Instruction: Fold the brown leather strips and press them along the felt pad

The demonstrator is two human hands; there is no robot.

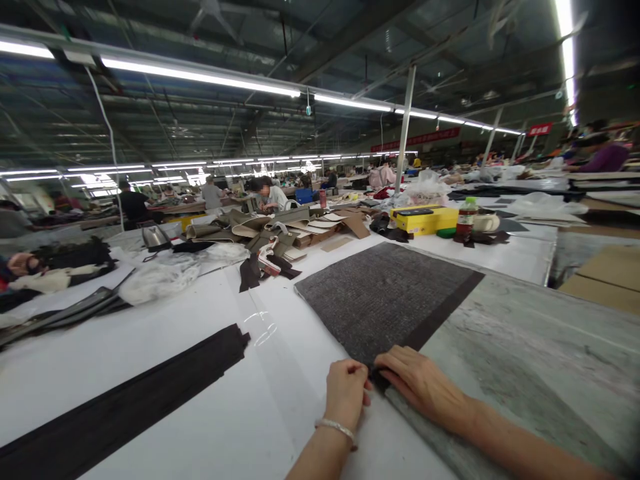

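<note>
A dark grey textured sheet (380, 293) lies flat in front of me, with a smooth blackish strip (453, 303) along its right edge. At the sheet's near corner my left hand (347, 387), with a bracelet on the wrist, is closed, its thumb and fingers pinched on the dark material. Close beside it, my right hand (417, 383) has its fingers together and bent over the strip's near end, gripping the edge. The very tip of the corner is hidden between the two hands. A pale grey-green board (540, 353) lies under the right forearm.
Long dark strips (125, 407) lie stacked at left on the white table (210, 333). Further back are cut pieces (270, 230), a tape dispenser (269, 259), a yellow box (425, 220), a bottle (465, 217) and clear plastic bags (163, 277). Other people work in the background.
</note>
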